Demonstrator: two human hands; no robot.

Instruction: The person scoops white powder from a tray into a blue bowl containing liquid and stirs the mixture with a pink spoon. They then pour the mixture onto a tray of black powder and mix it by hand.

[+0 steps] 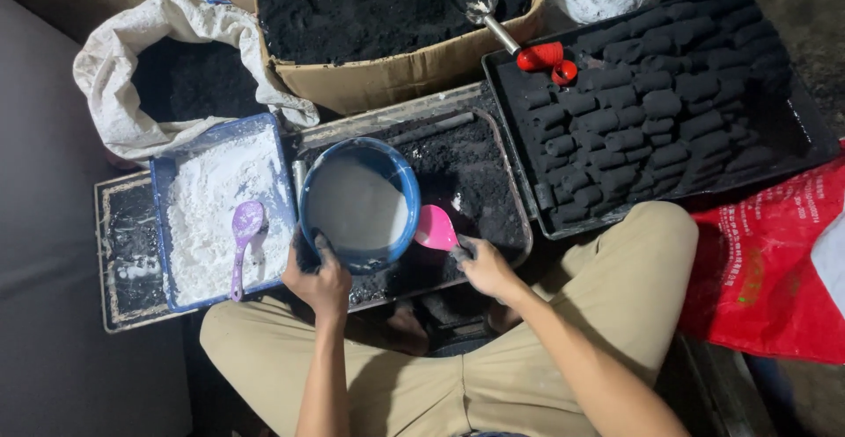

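I see the blue bowl of grey-white slurry sitting on a tray of black powder in front of my knees. My left hand is closed on the bowl's near rim. My right hand grips the handle of a pink scoop, its blade just beside the bowl's right edge. Left of the bowl, a blue tub holds white powder and a purple scoop. To the right, a black tray carries rows of dark briquettes. Behind, a cardboard box holds black powder
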